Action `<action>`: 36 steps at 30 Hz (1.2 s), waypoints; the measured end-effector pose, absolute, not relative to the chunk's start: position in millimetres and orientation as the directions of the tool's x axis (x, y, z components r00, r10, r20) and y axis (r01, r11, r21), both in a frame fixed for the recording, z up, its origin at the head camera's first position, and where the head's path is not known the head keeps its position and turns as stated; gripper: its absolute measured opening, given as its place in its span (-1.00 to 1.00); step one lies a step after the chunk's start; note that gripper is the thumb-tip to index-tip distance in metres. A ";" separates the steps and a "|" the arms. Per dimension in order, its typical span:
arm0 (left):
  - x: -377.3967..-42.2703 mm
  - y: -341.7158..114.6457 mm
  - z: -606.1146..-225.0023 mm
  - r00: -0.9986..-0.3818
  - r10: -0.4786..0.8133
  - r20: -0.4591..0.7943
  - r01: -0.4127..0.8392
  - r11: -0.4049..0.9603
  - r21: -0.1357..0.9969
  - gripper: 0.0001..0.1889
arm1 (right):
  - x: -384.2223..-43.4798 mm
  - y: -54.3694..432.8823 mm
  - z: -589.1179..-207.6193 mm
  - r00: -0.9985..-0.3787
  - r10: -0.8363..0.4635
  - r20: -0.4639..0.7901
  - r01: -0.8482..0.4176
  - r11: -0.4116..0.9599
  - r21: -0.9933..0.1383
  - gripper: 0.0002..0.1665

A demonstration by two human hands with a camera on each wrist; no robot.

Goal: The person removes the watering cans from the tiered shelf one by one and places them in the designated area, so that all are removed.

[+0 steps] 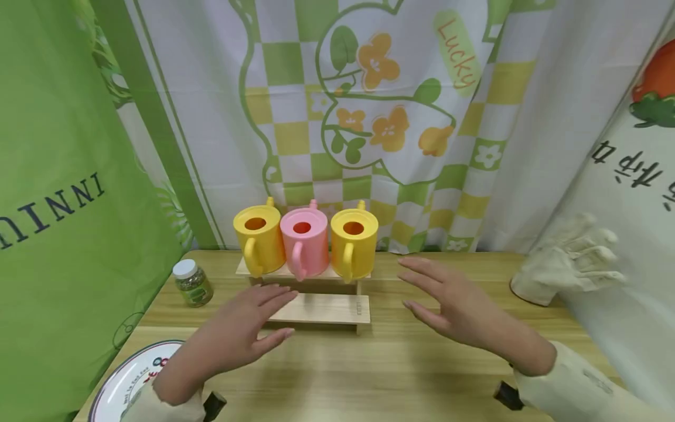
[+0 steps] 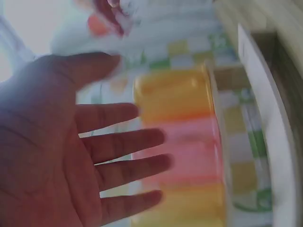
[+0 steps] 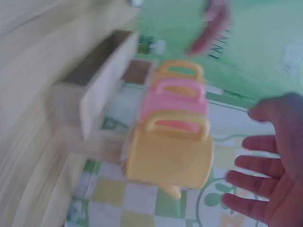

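Three mug-like plastic containers stand in a row on the upper step of a small wooden rack (image 1: 327, 309): a yellow one (image 1: 266, 243), a pink one (image 1: 311, 240) and another yellow one (image 1: 361, 240). Each has a round hole in its top, a handle towards me and a small knob or spout behind. My left hand (image 1: 237, 328) hovers in front of the rack's left side, fingers extended, holding nothing. To the right of the rack is my right hand (image 1: 453, 299), also empty with fingers extended. Both wrist views are blurred and show the palms apart from the containers.
A small jar with a white lid (image 1: 193, 283) stands at the table's left. A white printed plate (image 1: 132, 375) lies near left, partly behind my forearm. White gloves (image 1: 564, 264) stick up from a holder at the right. A patterned curtain (image 1: 295, 135) hangs behind the table.
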State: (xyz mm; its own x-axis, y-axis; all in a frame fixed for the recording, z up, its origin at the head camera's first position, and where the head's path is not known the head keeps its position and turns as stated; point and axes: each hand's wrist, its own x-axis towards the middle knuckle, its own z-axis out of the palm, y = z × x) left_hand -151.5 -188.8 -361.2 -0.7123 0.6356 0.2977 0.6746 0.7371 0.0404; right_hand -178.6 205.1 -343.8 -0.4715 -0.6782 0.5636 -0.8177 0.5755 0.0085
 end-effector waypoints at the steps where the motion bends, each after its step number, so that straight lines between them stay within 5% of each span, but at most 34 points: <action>1: -150.6 -193.6 -366.4 -0.750 0.582 0.316 0.630 0.773 0.072 -0.43 | -180.3 201.4 -344.1 -0.495 -0.632 0.597 -0.803 0.595 -0.036 -0.52; 6: -156.2 -218.2 -395.6 -0.847 0.369 0.383 0.477 0.845 0.241 -0.60 | -193.0 178.7 -356.5 -0.597 -0.447 0.666 -0.752 0.601 -0.270 -0.63; 14: -181.8 -241.4 -426.6 -0.934 0.171 0.313 0.282 0.891 0.355 -0.40 | -226.4 138.3 -391.2 -0.752 -0.299 0.587 -0.650 0.486 -0.585 -0.73; 21: -196.1 -237.5 -444.6 -0.964 0.164 0.210 0.227 0.919 0.324 -0.23 | -225.6 108.7 -400.9 -0.807 -0.260 0.530 -0.589 0.413 -0.695 -0.70; 28: -205.9 -229.8 -456.7 -0.938 0.188 0.290 0.276 0.913 0.300 -0.53 | -225.2 93.7 -399.3 -0.848 -0.197 0.492 -0.527 0.414 -0.742 -0.71; 36: -210.7 -227.0 -455.6 -0.965 0.107 0.239 0.175 0.942 0.287 -0.57 | -232.4 90.2 -403.3 -0.864 -0.152 0.480 -0.498 0.395 -0.772 -0.75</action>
